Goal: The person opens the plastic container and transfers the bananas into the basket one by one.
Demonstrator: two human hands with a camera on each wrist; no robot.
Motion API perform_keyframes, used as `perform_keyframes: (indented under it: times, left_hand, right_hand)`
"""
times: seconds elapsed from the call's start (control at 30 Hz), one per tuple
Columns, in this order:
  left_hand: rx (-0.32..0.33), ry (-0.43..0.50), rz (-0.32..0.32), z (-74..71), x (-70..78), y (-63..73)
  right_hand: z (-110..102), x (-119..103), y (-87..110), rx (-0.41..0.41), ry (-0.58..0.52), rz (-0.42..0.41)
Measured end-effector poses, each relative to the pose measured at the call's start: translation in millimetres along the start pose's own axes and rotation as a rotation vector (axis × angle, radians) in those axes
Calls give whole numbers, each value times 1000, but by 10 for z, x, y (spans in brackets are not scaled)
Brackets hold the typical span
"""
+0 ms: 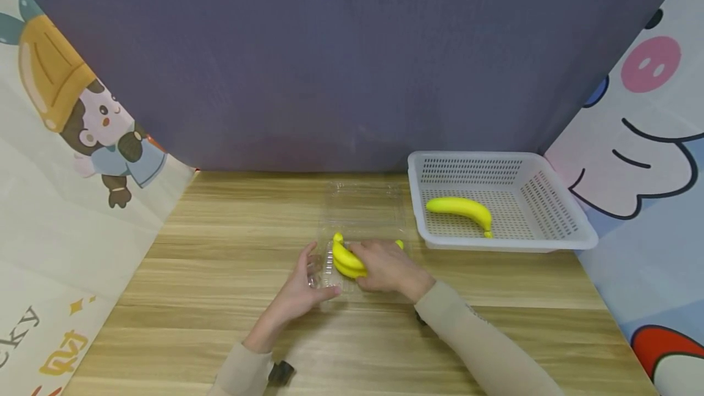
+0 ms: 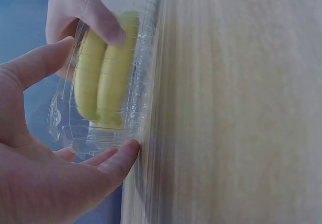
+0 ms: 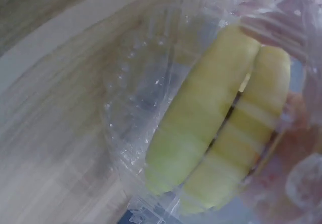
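A clear plastic clamshell box lies on the table with its lid folded back. Two yellow bananas sit side by side in its base; the left wrist view shows the pair of bananas through the clear wall. My right hand reaches over them and grips a banana, thumb on the near side, hiding their middle. A yellow tip shows beyond that hand. At the box's left end, my left hand holds it, thumb and fingers spread around the corners.
A white perforated basket stands at the back right, with one more banana in it. Behind the wooden table rises a dark grey panel. Printed cartoon sheets flank both sides.
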State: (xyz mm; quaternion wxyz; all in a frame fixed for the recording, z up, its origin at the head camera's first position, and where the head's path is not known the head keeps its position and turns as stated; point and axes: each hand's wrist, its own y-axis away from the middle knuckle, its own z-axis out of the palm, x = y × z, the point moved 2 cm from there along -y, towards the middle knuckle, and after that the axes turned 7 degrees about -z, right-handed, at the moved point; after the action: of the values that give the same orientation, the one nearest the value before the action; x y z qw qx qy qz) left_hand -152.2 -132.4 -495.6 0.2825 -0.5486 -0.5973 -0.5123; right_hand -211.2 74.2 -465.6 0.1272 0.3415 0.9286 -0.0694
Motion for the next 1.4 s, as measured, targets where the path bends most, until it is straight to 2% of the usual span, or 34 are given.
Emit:
perform_keyframes:
  times: [0.53, 1.4]
  left_hand:
    - [11, -7, 7, -2, -18, -14]
    - [9, -5, 16, -1, -17, -11]
  right_hand:
    - [-97, -40, 62, 79, 116, -35]
    - [-309, -180, 168, 137, 266, -72]
